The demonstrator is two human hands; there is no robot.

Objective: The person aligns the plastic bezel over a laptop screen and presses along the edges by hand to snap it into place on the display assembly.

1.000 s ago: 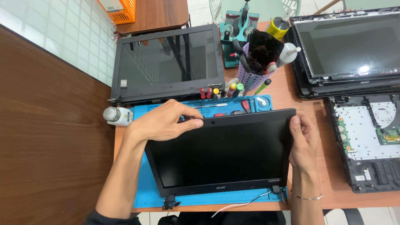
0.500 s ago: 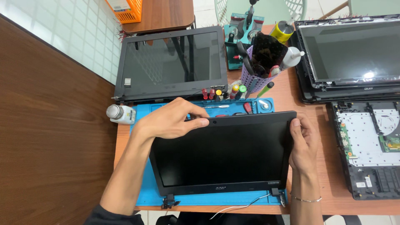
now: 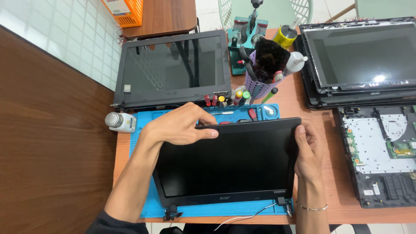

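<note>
A black laptop screen panel with its bezel lies flat on a blue work mat. My left hand grips the panel's top edge near the left corner, fingers curled over the bezel. On the panel's right edge near the top corner rests my right hand, thumb pressing the bezel. Hinges and a loose cable stick out at the panel's near edge.
Another screen panel lies behind the mat. A purple tool holder, a small white bottle and screwdrivers stand near the mat. Stacked screen panels and an opened laptop base lie at the right. An orange basket sits far left.
The view has shifted slightly. My left hand has slid a little right along the panel's top edge. My right hand stays on the right edge.
</note>
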